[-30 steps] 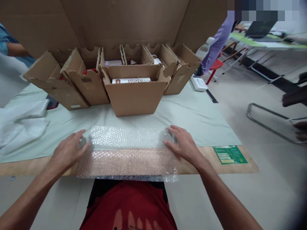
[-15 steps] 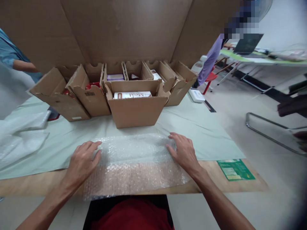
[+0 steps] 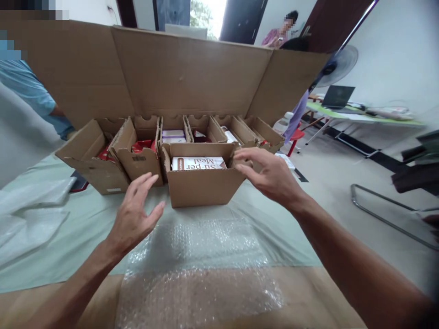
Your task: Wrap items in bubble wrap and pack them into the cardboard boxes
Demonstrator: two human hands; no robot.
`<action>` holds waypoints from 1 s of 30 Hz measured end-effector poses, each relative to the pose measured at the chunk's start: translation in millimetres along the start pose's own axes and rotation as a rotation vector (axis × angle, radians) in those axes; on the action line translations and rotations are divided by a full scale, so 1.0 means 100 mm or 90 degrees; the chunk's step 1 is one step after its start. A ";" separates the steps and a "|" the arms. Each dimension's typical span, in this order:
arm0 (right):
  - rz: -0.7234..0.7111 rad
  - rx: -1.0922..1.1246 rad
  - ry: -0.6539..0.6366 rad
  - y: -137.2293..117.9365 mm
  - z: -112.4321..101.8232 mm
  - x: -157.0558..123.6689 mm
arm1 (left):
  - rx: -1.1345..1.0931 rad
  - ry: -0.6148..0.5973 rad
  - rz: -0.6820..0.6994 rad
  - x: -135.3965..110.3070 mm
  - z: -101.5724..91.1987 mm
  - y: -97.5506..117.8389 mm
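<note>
In front of me stands an open cardboard box (image 3: 206, 189). Inside it lies a white carton (image 3: 199, 163) with brown lettering reading "Su-per Meal", upside down to me. My right hand (image 3: 265, 176) is at the box's right end, fingers apart and bent near its upper edge; whether they touch it I cannot tell. My left hand (image 3: 139, 212) hovers left of the box's front, fingers spread and holding nothing. Below both hands a clear sheet of bubble wrap (image 3: 202, 274) lies flat over the cloth and the wooden table edge.
Behind the box is a row of open cardboard bins (image 3: 137, 164) with red, purple and white packs. A tall cardboard panel (image 3: 192, 73) rises behind them. More bubble wrap (image 3: 30, 205) lies at left. A person in blue (image 3: 30, 91) is at far left; another (image 3: 274, 39) is at the back.
Both hands have left the bubble wrap and moved forward, the right to the box's right end, the left toward its front left. The view has tilted up, and the wrap stays flat.
</note>
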State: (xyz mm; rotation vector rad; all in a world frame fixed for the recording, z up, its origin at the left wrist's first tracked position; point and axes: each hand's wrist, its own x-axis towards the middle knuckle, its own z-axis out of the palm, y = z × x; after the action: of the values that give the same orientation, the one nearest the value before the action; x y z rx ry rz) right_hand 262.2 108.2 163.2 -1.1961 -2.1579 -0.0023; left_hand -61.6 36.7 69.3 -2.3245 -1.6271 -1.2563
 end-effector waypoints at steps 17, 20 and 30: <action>0.049 -0.151 -0.214 -0.02 0.09 0.49 | -0.072 0.008 0.021 0.19 0.16 0.08; 0.022 -0.067 -0.062 -0.11 -0.01 -0.12 | -0.001 -0.057 0.023 -0.25 -0.01 0.10; -0.054 -0.024 -0.300 -0.39 0.87 -2.12 | 0.123 -0.422 0.133 -1.42 0.04 0.11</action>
State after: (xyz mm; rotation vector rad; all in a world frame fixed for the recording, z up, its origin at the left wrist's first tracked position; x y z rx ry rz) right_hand 262.1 -48.0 -8.6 -1.2166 -2.6239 0.2234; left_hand -67.8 -75.9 -17.8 -2.8491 -1.4783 -0.2728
